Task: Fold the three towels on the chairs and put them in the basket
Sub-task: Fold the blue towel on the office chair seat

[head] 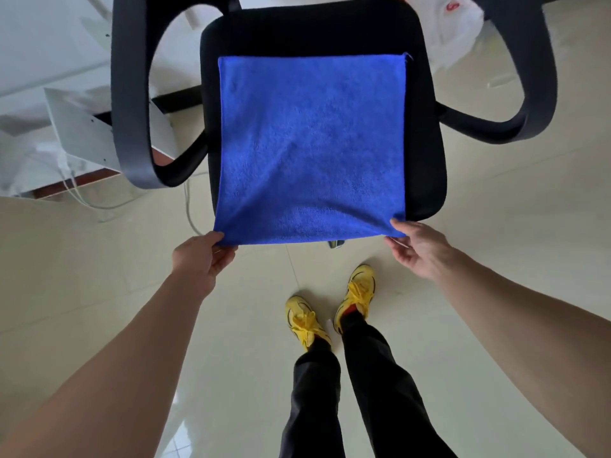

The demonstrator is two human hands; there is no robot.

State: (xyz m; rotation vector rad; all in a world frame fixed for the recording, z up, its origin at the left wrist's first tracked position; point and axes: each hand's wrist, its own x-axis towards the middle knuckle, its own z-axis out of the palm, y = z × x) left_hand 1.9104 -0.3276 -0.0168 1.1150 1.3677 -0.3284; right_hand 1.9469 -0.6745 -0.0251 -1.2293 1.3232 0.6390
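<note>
chair (426,127): backrest cut off at top | white bag (453,24): partly hidden, blurred

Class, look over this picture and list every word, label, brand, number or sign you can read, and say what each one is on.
No text here can be read.
White bag behind the chair: a red mark, too blurred and cropped to read.
Blue towel, held at its near corners by both hands: no label shows.
Yellow shoes: no legible brand.

A black chair (426,127) with looped armrests stands on a pale glossy tiled floor (99,292). A blue towel (310,147) lies spread flat on the seat, its near edge past the seat's front. White cables (79,193) lie on the floor at left.
</note>
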